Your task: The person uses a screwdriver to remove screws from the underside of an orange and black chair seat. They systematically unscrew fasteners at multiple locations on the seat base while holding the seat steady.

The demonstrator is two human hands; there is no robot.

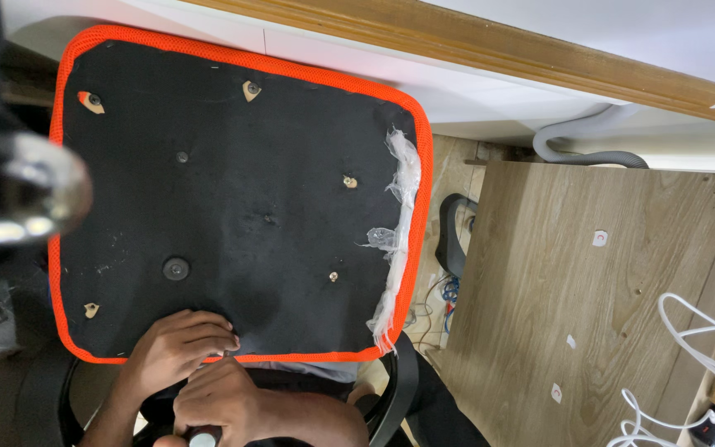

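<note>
Blurred chrome chair post [22,194] looms nearest; left hand [177,346] fingers curl on the upturned seat pad's [233,199] near edge, right hand [221,397] grips a small tool [203,439], which could slip off the edge.
</note>
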